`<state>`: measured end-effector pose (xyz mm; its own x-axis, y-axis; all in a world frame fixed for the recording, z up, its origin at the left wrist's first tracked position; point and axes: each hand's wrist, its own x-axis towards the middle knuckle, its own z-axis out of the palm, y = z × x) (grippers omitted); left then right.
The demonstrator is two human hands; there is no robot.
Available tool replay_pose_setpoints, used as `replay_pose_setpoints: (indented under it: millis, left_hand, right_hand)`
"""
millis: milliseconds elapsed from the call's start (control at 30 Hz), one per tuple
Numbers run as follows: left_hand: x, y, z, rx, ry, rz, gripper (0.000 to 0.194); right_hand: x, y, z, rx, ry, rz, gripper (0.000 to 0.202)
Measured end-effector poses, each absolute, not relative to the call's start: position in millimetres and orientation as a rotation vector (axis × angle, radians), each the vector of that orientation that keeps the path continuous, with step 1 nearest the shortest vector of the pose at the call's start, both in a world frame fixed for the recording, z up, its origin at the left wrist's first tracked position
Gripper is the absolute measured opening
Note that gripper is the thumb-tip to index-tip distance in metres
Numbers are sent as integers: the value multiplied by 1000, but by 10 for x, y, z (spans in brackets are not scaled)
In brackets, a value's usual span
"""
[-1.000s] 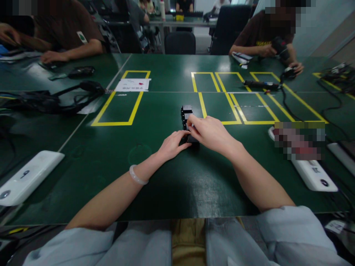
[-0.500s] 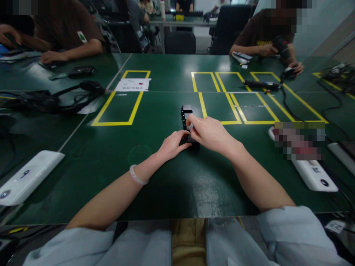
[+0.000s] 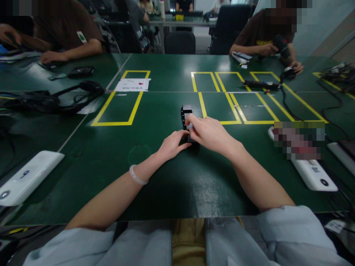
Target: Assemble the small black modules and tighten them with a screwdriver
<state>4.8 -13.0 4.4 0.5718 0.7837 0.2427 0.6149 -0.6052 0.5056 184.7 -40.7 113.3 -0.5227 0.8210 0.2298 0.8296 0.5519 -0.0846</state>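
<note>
A small, long black object (image 3: 186,108) with a row of knobs along its left side lies on the green table in front of me. My left hand (image 3: 172,145) holds its near end between thumb and fingers. Over the object's middle, my right hand (image 3: 210,135) is closed with the fingers curled in a pinch. A pale patch shows under those fingertips, but what they grip is hidden. Much of the object's right side is covered by my right hand.
Yellow tape outlines mark the green table (image 3: 166,184). A white case (image 3: 33,175) lies left, another white case (image 3: 313,175) right. Black cables (image 3: 55,99) and a paper sheet (image 3: 133,85) are at left. Two co-workers sit across; the right one (image 3: 266,40) holds a dark tool (image 3: 281,46).
</note>
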Motion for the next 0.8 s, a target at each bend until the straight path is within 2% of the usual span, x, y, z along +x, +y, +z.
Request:
replay_pose_setpoints:
  millis: [533,800]
  left_hand:
    - [60,-116,9,2393,1105,679,40]
    - [63,-120,16,2364,1114,653,38]
  right_hand:
    - [1841,-413,1168,-1388,-2370,-57,25]
    - [1785,-585,1242,-1095,-2505,229,22]
